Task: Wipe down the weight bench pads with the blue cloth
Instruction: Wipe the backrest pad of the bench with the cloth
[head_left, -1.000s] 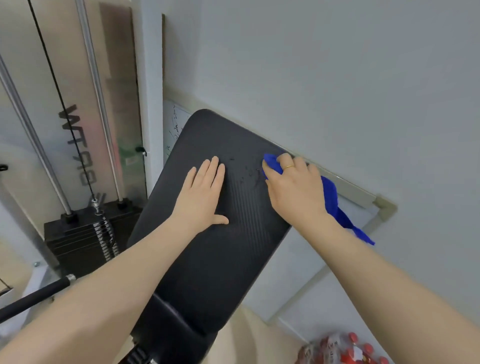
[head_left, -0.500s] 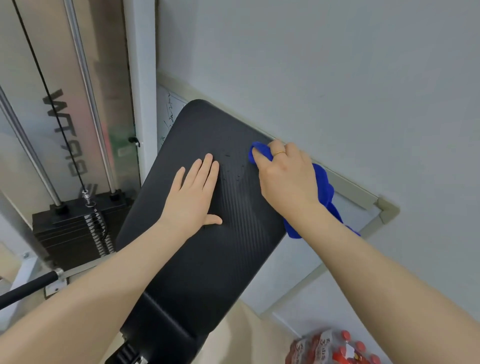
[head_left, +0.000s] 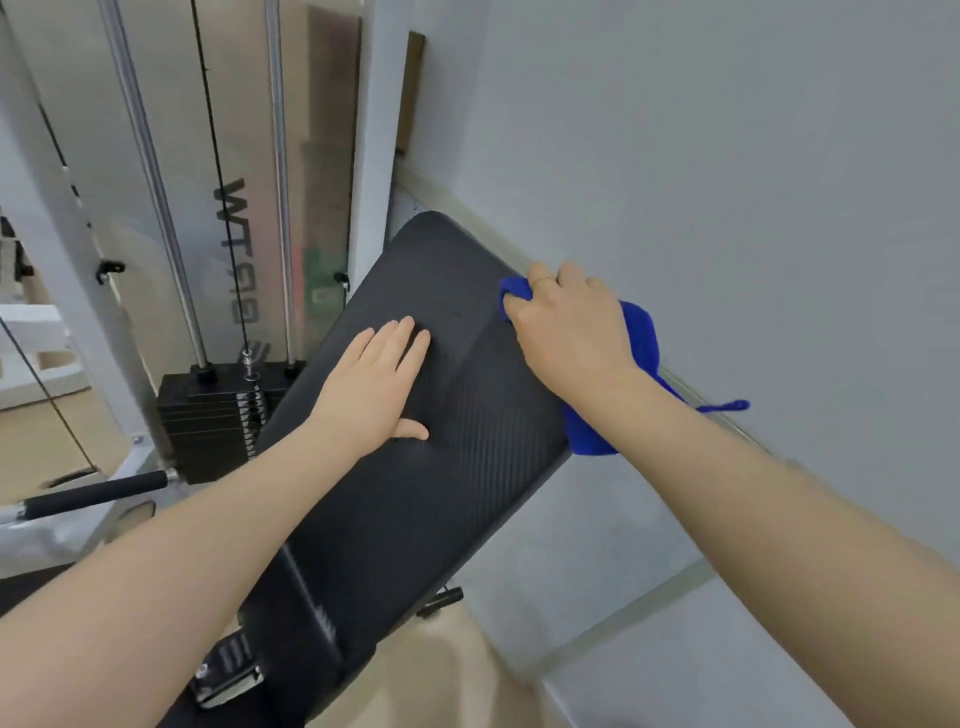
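Observation:
A black textured bench back pad (head_left: 441, 467) slopes up toward the grey wall. My left hand (head_left: 379, 387) lies flat on the pad's middle, fingers together, holding nothing. My right hand (head_left: 571, 327) presses the blue cloth (head_left: 641, 332) against the pad's upper right edge, close to the wall. Part of the cloth bunches out past my fingertips and part hangs below my wrist, off the pad's side. A narrower black seat pad (head_left: 291, 623) joins below, partly hidden by my left forearm.
A cable machine stands at the left with a black weight stack (head_left: 208, 415), chrome guide rods (head_left: 280, 182) and a foam-covered bar (head_left: 98, 493). The grey wall (head_left: 727, 182) runs along the right, with a framed whiteboard (head_left: 597, 545) leaning against it behind the bench.
My right hand with the cloth has stayed at the pad's upper right edge, shifting slightly toward the wall. My left hand has kept its place. The view has swung, so the bottles at bottom right are out of frame.

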